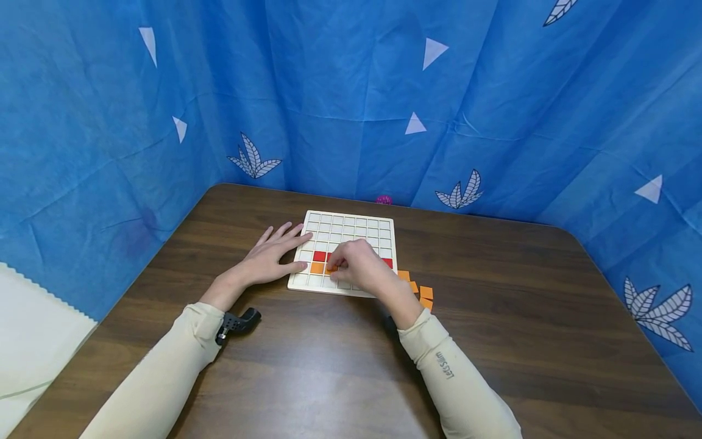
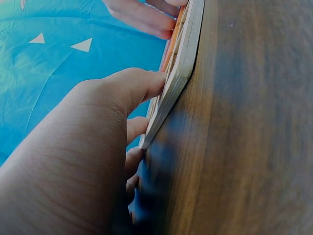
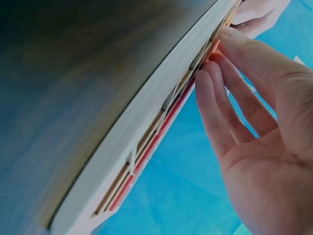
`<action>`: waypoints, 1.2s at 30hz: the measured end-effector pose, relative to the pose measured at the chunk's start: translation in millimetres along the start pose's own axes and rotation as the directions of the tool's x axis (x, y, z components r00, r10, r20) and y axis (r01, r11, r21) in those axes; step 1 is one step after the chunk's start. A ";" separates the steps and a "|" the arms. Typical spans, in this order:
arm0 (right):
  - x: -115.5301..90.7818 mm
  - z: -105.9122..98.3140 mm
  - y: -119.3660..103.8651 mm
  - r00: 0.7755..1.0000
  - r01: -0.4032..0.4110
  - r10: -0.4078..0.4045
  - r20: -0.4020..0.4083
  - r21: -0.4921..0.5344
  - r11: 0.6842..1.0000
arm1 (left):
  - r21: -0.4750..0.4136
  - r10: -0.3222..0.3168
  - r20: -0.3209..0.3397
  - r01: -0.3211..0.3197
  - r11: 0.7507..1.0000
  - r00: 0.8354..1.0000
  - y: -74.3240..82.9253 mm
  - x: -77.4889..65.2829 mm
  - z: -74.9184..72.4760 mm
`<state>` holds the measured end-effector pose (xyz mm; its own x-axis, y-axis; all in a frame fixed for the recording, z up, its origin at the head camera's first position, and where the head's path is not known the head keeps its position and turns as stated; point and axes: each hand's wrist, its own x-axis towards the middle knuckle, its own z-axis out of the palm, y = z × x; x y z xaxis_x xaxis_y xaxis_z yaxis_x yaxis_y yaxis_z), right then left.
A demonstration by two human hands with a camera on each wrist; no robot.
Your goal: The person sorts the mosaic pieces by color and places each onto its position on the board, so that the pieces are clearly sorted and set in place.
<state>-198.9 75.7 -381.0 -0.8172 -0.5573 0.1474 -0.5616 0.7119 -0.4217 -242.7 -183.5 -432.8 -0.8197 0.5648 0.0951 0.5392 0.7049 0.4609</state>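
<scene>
A white grid board (image 1: 349, 229) of square cells lies on the table. My left hand (image 1: 269, 257) rests at its left edge with fingers spread, the thumb and index finger on the board. Over the lower middle of the grid, my right hand (image 1: 363, 266) pinches an orange square tile (image 3: 213, 50) between thumb and fingertips, right at the board. Beside that tile an orange tile (image 1: 317, 267) sits in a cell. Red tiles (image 1: 320, 256) fill cells in the row above, partly hidden by the right hand.
Several loose orange tiles (image 1: 426, 293) lie right of the board, partly behind the right wrist. The brown wooden table (image 1: 521, 317) extends around it, with a blue patterned curtain (image 1: 351, 79) behind and at the sides.
</scene>
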 end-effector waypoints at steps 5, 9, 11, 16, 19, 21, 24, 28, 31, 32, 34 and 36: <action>-6.3 -3.6 6.1 1.000 0.008 -0.008 -0.024 0.022 1.000 | 0.000 0.003 0.002 -0.003 1.000 1.000 -0.6 0.0 -0.3; -18.1 -10.5 17.1 0.998 0.000 0.002 -0.060 0.029 1.000 | 0.004 0.007 -0.002 -0.007 1.000 1.000 -0.4 0.7 -0.1; -25.5 -15.1 23.1 0.997 -0.020 0.022 -0.068 0.039 0.999 | 0.009 0.010 -0.005 -0.010 1.000 1.000 -0.2 1.1 -0.5; -44.7 -27.3 36.9 0.994 -0.071 0.076 -0.083 0.063 0.995 | 0.010 0.007 -0.001 -0.007 1.000 1.000 0.7 0.0 -1.9; -56.3 -34.7 44.6 0.991 -0.093 0.098 -0.096 0.056 0.994 | 0.009 0.004 0.004 -0.004 1.000 1.000 0.6 -0.5 -1.2; -64.0 -39.0 50.5 0.988 -0.110 0.114 -0.103 0.044 0.993 | 0.004 0.002 0.005 -0.002 1.000 1.000 0.7 -1.1 -0.9; -75.3 -45.5 58.3 0.981 -0.157 0.161 -0.106 0.048 0.986 | 0.001 0.001 0.005 -0.001 1.000 1.000 0.9 -1.7 -1.4; -87.7 -52.6 67.1 0.969 -0.221 0.226 -0.100 0.058 0.974 | 0.002 0.003 0.004 -0.003 1.000 1.000 0.7 -1.7 -1.1; -94.2 -56.3 71.7 0.963 -0.252 0.256 -0.085 0.057 0.966 | 0.004 0.002 0.004 -0.002 1.000 1.000 0.3 -1.7 -0.8; -95.9 -57.2 72.9 0.962 -0.259 0.263 -0.078 0.058 0.964 | 0.003 0.001 0.004 -0.001 1.000 1.000 0.5 -1.7 -1.1; -98.3 -58.4 74.9 0.960 -0.271 0.274 -0.063 0.062 0.961 | 0.002 0.001 0.005 -0.001 1.000 1.000 0.7 -1.5 -1.3; -99.8 -58.6 76.6 0.957 -0.282 0.285 -0.050 0.066 0.957 | 0.002 0.001 0.006 -0.001 1.000 1.000 1.0 -1.3 -1.3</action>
<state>-167.9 210.9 -375.5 -0.9488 -0.3091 0.0654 -0.2987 0.8102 -0.5044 -241.3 -184.1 -431.4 -0.8179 0.5682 0.0908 0.5406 0.7048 0.4593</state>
